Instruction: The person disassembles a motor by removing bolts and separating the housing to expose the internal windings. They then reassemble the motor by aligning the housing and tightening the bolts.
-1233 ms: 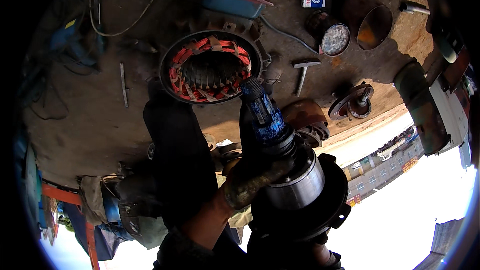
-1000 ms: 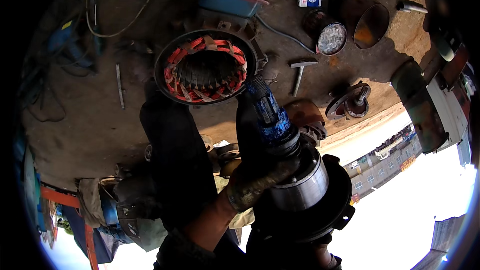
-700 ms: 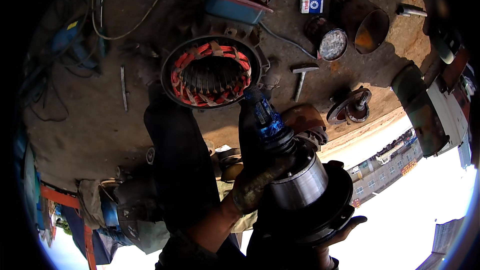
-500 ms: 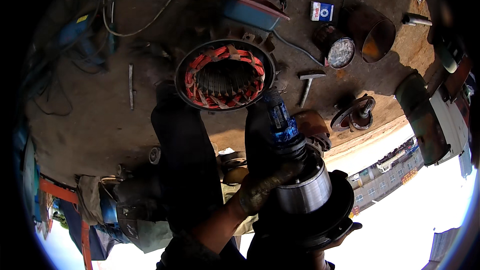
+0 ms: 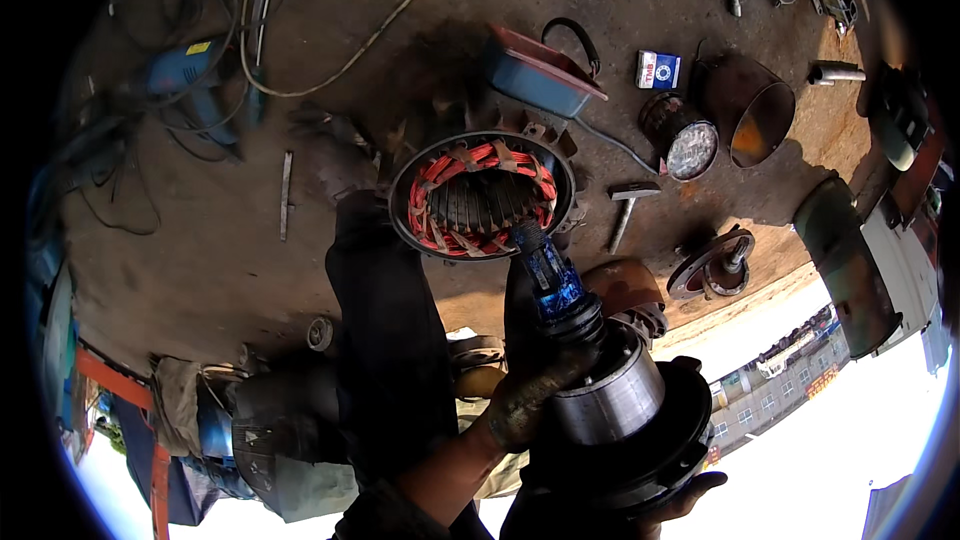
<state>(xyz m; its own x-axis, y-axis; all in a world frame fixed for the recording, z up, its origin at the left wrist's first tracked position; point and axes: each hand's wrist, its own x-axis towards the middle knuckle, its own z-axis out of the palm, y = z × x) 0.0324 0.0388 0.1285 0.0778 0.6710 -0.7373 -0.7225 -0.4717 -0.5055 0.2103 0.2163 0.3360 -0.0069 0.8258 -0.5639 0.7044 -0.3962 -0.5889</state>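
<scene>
A motor rotor slants between my two hands, its bright steel core toward me. Its shaft, smeared with blue, points away toward a motor stator with red windings on the ground. In this view the shaft tip overlaps the stator's near right rim; whether they touch I cannot tell. My left hand, dark with grime, is closed round the shaft just beyond the core. My right hand supports the black end cover at the rotor's near end; most of its fingers are hidden beneath.
My trousered legs flank the stator. Beyond it lies a blue-red tray. To the right are a hammer, a tin, a rusty cylinder, a small box and a flanged part. A blue power tool with cables lies far left.
The rotor has moved toward the stator, and its shaft tip now overlaps the opening's near right edge. Both hands keep their hold. The whole view has shifted a little.
</scene>
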